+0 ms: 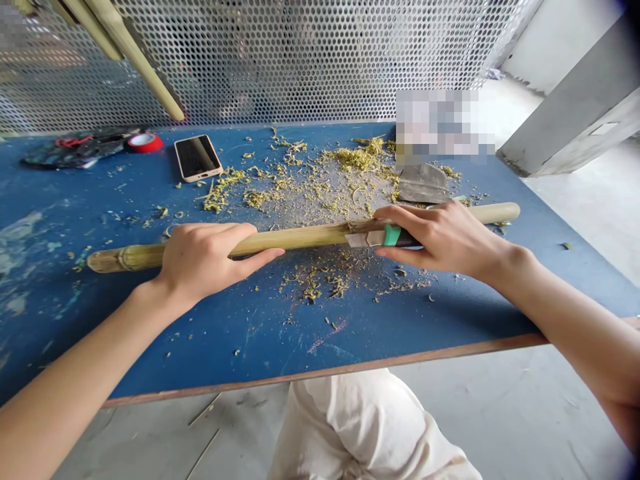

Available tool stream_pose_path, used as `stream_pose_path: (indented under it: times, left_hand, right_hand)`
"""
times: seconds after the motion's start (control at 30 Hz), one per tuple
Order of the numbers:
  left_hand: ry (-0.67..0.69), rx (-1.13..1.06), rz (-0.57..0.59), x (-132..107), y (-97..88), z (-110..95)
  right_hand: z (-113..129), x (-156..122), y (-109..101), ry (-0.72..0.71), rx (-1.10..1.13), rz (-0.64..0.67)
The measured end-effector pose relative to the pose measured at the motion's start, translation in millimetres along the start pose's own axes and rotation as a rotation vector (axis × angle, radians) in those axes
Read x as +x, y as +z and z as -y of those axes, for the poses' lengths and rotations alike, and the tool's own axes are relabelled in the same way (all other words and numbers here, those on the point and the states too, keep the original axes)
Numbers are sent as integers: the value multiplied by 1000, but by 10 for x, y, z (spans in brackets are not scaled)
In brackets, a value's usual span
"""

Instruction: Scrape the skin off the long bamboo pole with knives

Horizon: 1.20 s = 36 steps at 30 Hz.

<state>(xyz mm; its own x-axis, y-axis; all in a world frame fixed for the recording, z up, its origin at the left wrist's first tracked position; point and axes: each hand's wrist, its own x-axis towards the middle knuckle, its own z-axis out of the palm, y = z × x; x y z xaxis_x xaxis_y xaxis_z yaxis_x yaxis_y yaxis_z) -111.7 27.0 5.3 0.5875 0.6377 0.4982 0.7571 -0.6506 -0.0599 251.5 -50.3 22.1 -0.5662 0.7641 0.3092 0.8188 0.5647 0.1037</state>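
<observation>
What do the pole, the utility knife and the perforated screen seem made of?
Pole: looks like bamboo, fairly smooth, with a ringed joint. Utility knife: blade likely steel, flat and grey; green and black parts probably plastic, evenly coloured. Perforated screen: apparently unpainted metal, judging by its silvery sheen.

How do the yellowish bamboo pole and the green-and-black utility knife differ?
The yellowish bamboo pole is far longer than the green-and-black utility knife. The pole is rounded and ringed; the knife is flat-bladed. Both are held by hand and run roughly sideways across the view.
</observation>
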Motion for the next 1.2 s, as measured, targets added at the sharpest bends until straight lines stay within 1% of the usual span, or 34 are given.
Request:
stream_pose_path:
  times: [0.17,0.27,0.43,0.63,0.9,1.07,1.2]
  left_hand:
    - [8,-4,-5,-9,4,10]
    - [3,-5,6,-8,-8,5]
    - [10,11,4,0,-21,-9]
    - [3,6,-1,0,-12,-5]
    - [-24,7,22,10,-19,-31]
    - [-38,16,36,21,-39,-55]
    - [11,72,45,33,-45,-52]
  right_hand:
    - [14,-5,-9,13,-24,12]
    - [1,-6,-12,31,-30,-3]
    - [-31,-3,7,-2,1,-31]
    - [-33,-5,16,22,44,-63]
    - [-52,-14,-34,70,71,31]
    - [-73,-28,-46,87,111,55]
    - [-90,-46,-53,97,110,59]
